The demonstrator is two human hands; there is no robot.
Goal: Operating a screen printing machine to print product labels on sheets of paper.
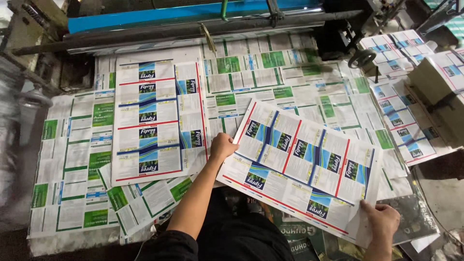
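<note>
While both hands held one printed sheet [302, 162] tilted above the worktop [72, 193], the left hand [223, 146] gripped its near-left edge and the right hand [382, 218] pinched its lower right corner, fingers clenched on paper, beside a blue-and-red stack [150, 121].

**Single head cam, steep down-look over the desk**

One view only, so no second view shared any of the scene. Camera sat on the person's head, above and slightly behind the near desk [72, 193] edge, and pitched steeply down and forward. The dark machine bar [169, 31] with its blue strip ran across the top of frame, marking the far end. Range was close: both forearms entered from the bottom edge, left hand [222, 146] near centre, right hand [382, 217] low right. Printed sheets [299, 164] filled most of the frame. The side stack [401, 53] sat at upper right. Wide lens, with edges bowed slightly.
</note>
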